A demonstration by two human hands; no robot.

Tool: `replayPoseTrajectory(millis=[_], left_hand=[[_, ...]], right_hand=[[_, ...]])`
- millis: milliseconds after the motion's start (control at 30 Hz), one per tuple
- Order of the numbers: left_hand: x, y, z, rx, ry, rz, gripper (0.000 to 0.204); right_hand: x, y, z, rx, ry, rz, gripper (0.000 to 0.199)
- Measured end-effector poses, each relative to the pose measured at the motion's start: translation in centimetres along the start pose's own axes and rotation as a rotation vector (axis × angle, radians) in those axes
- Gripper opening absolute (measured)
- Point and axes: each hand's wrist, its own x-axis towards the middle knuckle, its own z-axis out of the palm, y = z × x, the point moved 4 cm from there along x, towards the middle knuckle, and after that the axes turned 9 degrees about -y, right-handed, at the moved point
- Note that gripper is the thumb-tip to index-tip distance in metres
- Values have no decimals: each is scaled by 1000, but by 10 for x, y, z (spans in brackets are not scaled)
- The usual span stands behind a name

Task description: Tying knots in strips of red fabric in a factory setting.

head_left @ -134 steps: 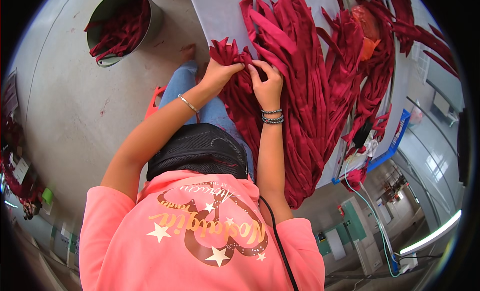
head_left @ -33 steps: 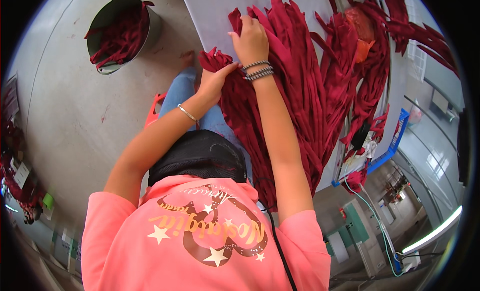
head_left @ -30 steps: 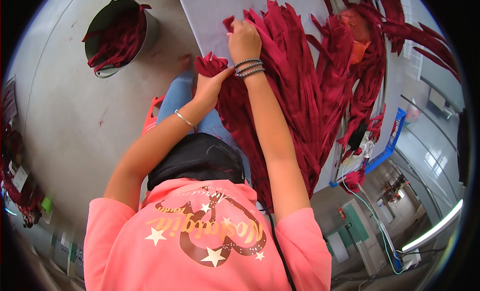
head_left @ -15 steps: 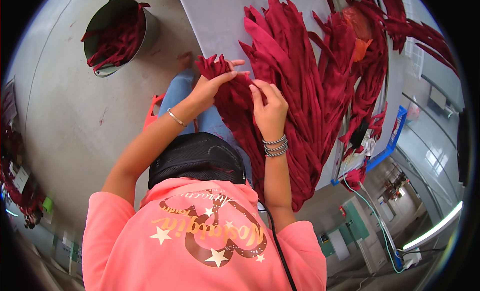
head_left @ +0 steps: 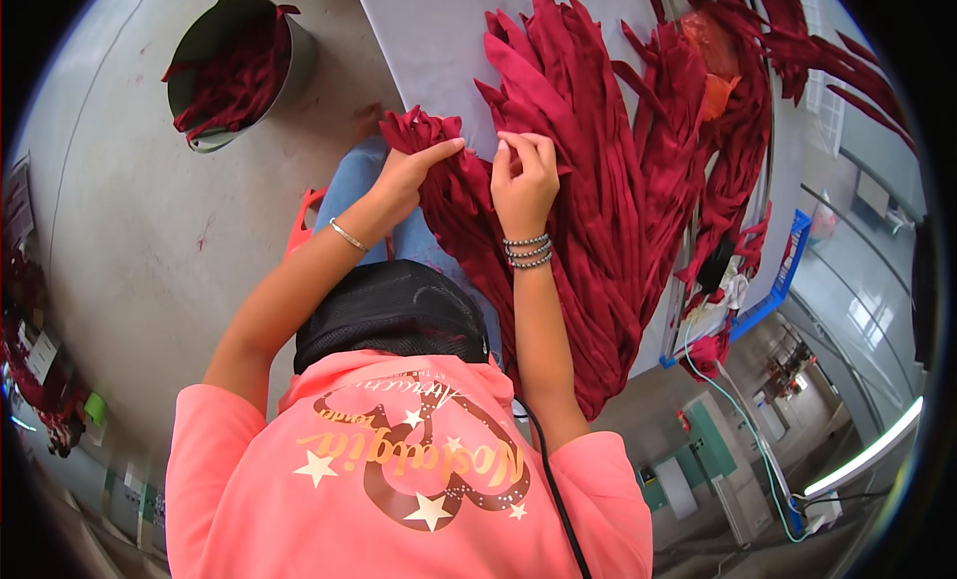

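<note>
A big pile of dark red fabric strips (head_left: 598,180) lies across a grey table (head_left: 429,41) and hangs over its near edge. My left hand (head_left: 407,172), with a thin bracelet on the wrist, grips a small bunch of red strips (head_left: 424,131) at the table's edge, index finger stretched out. Just to its right, my right hand (head_left: 523,175), wearing beaded bracelets, pinches the end of one red strip (head_left: 513,81) from the pile. The two hands are close together, a few centimetres apart.
A metal bucket (head_left: 299,56) holding more red strips stands on the concrete floor at upper left. A red stool (head_left: 299,225) shows under my legs. An orange bag (head_left: 713,66) lies on the pile; a blue crate (head_left: 788,270) and cables sit at the right.
My right hand, stretched far up onto the pile a second ago, has drawn back toward me with a strip, ending beside my left hand. The left hand stayed on its bunch.
</note>
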Motion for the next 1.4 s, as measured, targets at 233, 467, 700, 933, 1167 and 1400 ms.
replayPoseTrajectory(millis=[233,467,700,933,1167,1400], left_hand=[[-2,7,9,181,-12,18,22],[10,0,12,208,-62,6,21],[15,2,17,161,-92,68,17],[14,-1,11,119,-24,28,16],[12,2,14,105,73,145,19],[8,0,9,59,21,1,16]], right_hand=[[13,12,10,-506,-70,23,21],[11,8,-4,76,128,-1,7],[6,4,-1,161,-60,-157,7],[9,18,-1,58,-45,105,25],[8,16,12,259,-181,84,18],[14,13,2,208,-186,43,12]])
